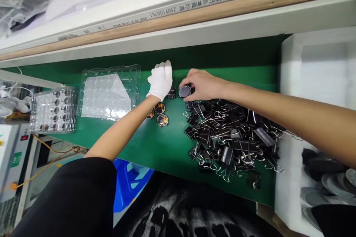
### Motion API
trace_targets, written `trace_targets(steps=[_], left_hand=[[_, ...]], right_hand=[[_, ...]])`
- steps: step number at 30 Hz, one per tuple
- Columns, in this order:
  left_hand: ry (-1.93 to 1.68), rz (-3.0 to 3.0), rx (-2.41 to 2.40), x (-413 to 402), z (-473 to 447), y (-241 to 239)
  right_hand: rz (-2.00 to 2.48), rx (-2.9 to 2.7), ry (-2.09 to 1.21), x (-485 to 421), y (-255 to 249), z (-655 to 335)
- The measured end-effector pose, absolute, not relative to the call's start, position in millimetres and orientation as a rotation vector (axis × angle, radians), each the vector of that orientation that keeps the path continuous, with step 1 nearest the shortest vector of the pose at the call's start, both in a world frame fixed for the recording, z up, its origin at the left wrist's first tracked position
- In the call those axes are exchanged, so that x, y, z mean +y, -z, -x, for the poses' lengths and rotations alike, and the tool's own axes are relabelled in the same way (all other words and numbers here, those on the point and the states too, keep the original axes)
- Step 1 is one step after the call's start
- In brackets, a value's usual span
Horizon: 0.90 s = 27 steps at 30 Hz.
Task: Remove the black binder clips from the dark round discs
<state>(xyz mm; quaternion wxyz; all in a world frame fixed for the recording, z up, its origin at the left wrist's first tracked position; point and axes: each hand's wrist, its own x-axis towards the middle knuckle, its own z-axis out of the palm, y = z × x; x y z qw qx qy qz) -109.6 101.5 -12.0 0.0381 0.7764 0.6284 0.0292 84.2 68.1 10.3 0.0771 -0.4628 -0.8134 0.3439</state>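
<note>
My left hand (161, 79) wears a white glove and is curled closed over a black binder clip (170, 93) on the green mat. My bare right hand (200, 84) pinches a small round dark disc part (185, 91) right beside that clip. Below my left wrist lie three round parts with gold rims (160, 114). A big heap of black binder clips (230, 137) spreads under my right forearm.
A clear plastic blister tray (109, 92) lies left of my hands, and a second tray holding small round parts (54, 110) sits further left. A white foam box (317, 81) with grey discs (328, 181) stands at the right. A blue bin (128, 185) is below the table's edge.
</note>
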Motion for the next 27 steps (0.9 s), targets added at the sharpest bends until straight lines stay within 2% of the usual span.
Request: trace_targets(steps=[15, 27], left_hand=[[-0.196, -2.381, 1.868, 105.1, 118.3, 29.9], [-0.325, -2.4, 1.848, 108.4, 122.6, 38.1]], right_hand=[[1.352, -2.508, -0.849, 65.1, 9.6, -70.5], [1.467, -2.543, -0.751, 54.6, -1.7, -61.5]])
